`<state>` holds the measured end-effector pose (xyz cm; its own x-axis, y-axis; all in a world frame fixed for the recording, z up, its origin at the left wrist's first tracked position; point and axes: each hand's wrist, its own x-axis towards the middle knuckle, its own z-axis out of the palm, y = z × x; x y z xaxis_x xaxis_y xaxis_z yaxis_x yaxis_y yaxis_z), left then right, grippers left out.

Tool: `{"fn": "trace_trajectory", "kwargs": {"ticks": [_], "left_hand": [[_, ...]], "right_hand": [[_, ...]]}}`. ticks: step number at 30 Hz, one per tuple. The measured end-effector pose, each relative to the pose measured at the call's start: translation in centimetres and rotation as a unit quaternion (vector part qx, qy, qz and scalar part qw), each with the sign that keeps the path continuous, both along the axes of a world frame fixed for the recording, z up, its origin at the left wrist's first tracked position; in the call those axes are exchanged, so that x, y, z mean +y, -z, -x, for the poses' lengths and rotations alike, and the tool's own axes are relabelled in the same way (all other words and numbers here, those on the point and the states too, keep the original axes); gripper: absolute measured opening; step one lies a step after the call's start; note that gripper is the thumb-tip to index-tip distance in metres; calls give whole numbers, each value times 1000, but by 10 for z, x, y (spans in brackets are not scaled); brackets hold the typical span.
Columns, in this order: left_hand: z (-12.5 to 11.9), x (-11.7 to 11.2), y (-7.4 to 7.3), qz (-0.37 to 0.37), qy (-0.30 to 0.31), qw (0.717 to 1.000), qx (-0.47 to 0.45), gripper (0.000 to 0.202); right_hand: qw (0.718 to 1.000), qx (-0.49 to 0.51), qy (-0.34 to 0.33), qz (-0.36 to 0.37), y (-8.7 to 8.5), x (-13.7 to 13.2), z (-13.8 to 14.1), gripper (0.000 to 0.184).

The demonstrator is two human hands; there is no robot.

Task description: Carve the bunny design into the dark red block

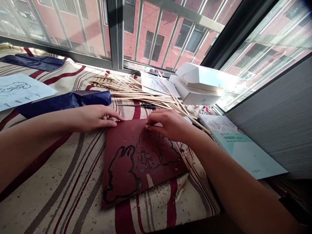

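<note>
A reddish-brown carved board lies at a slant on a striped cloth. Dark grooved outlines of cartoon-like animals run across it, and small crumbs are scattered on its face. At its far left corner is my left hand, thumb and index finger on the corner and the other fingers curled. Over the far right part of the board, my right hand is closed in a pinch. Something small and pale may show at its fingertips, too little to name. My right hand and forearm hide the board's far right corner.
Behind the board lie a thin dark-handled tool, many wooden strips, a drawing and a white box. Books lie right. Dark blue sheeting and a paper drawing lie left. A window stands behind.
</note>
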<state>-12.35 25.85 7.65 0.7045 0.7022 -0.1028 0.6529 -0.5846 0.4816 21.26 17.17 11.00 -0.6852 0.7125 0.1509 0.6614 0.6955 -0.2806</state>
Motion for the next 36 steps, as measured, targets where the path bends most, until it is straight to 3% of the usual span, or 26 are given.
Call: {"fn": "trace_trajectory", "kwargs": {"ticks": [2, 6, 10, 13, 18, 22, 24, 27, 32, 36], "left_hand": [[1, 1, 1, -2, -2, 1000, -3, 73], [0, 2, 0, 12, 5, 1000, -1, 70], [0, 2, -3, 7, 1, 1000, 3, 71], [0, 1, -3, 4, 6, 1000, 10, 70], [-12, -12, 0, -86, 23, 996, -2, 65], [-34, -29, 8, -159, 19, 987, -15, 60], [-42, -35, 11, -178, 24, 984, -14, 58], [-45, -37, 14, -193, 37, 980, -17, 56], [-43, -34, 17, -202, 43, 978, -34, 57], [-44, -33, 18, -188, 40, 981, -36, 57]], "right_hand": [[1000, -8, 17, -14, 1, -1, 2, 10], [1000, -1, -18, 6, 2, 0, 5, 11], [999, 7, 38, -20, 4, 2, 3, 12], [1000, 18, -19, 5, 5, 1, 2, 10], [999, 30, 13, -18, 8, 4, -1, 12], [995, 54, -87, 15, 8, 6, -5, 13], [996, 43, -84, 0, 8, 9, -11, 15], [998, 34, -43, -12, 6, 11, -18, 11], [991, 25, -128, 20, 1, 5, -14, 18], [996, 25, -87, 1, -1, 4, -16, 15]]}}
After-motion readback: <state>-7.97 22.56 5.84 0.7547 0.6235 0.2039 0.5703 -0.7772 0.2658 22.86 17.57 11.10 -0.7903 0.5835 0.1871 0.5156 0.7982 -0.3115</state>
